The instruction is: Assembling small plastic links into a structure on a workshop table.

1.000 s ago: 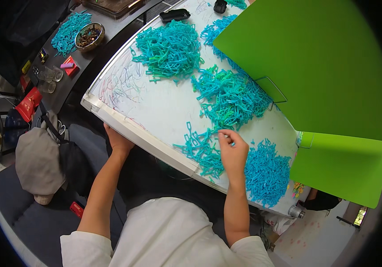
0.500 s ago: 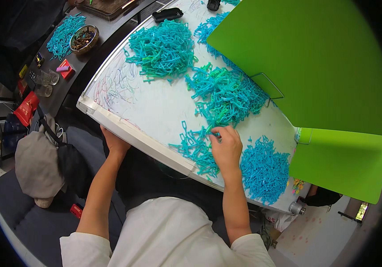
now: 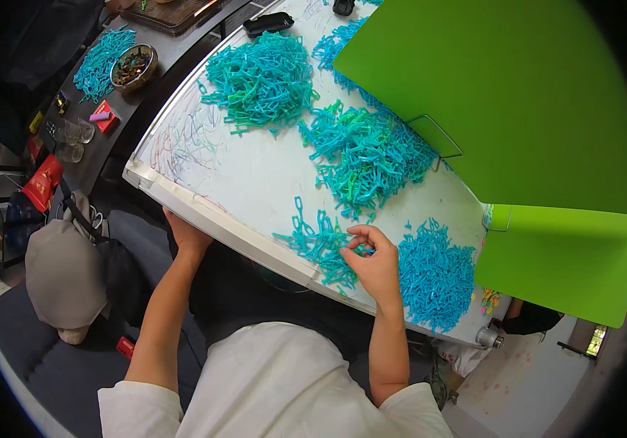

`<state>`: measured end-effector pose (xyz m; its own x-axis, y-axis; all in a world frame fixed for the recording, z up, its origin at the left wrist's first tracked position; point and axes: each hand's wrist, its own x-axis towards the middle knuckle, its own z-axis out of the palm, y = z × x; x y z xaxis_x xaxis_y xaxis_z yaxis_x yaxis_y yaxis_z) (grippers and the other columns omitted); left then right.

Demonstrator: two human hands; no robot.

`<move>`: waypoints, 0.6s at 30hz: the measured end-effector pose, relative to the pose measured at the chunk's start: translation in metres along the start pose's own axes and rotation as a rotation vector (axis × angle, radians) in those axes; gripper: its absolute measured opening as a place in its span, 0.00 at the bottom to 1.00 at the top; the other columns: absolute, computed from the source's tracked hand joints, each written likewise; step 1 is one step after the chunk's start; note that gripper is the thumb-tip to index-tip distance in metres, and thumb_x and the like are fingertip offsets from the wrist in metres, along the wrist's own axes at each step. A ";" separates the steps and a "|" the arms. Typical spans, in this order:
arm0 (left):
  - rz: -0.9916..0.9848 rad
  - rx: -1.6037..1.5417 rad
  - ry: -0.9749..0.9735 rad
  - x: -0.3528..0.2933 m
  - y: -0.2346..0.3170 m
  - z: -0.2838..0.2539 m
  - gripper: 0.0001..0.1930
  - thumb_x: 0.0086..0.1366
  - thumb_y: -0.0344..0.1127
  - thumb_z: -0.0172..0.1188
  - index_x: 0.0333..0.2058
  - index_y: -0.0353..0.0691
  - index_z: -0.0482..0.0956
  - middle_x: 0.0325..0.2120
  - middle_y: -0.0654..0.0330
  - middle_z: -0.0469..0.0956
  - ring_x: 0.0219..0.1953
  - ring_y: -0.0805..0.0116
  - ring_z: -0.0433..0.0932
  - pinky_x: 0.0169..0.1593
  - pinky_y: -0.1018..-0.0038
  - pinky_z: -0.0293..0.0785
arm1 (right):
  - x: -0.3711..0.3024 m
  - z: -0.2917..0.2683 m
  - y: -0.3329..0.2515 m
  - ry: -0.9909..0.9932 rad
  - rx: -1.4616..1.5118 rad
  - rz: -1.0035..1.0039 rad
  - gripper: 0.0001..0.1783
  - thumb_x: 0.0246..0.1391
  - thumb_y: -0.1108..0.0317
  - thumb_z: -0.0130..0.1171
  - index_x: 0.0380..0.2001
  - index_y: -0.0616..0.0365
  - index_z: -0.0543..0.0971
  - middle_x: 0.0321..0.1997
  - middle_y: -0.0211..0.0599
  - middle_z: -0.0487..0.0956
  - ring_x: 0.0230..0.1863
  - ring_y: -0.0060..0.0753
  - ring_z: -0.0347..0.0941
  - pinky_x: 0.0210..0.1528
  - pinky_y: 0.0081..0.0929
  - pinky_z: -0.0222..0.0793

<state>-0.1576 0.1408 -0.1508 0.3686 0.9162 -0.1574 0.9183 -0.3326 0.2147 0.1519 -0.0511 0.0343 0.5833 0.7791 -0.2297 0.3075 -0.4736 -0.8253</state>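
Note:
My right hand hovers at the right side of a small pile of teal plastic links, near the table's front edge. Its thumb and fingertips are closed on a small blue plastic piece, which the fingers partly cover. Just beyond the hand lies a larger heap of mixed blue and green pieces. Small, brighter blue pieces form a separate heap to its right. My left hand is at the front edge of the white table, its fingers hidden by the edge.
Another teal heap lies farther back, with a black case behind it. Large green panels with wire supports rise on the right. On a dark side table are more teal pieces, a bowl and glasses.
My right hand has drawn slightly toward me, away from the mixed heap, and a blue piece now shows in its fingers. A strip of white table shows between the two piles. My left hand stays put.

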 end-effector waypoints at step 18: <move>-0.029 -0.106 0.068 -0.001 -0.018 0.028 0.42 0.63 0.55 0.73 0.66 0.43 0.62 0.62 0.54 0.72 0.68 0.54 0.68 0.77 0.57 0.49 | 0.023 -0.006 0.017 -0.092 0.847 0.410 0.08 0.56 0.75 0.69 0.39 0.60 0.82 0.31 0.27 0.78 0.27 0.23 0.72 0.30 0.23 0.67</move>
<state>-0.1701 0.1396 -0.1816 0.3286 0.9392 -0.0996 0.9065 -0.2840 0.3124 0.1746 -0.0436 0.0183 0.4519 0.6643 -0.5953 -0.5777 -0.2906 -0.7628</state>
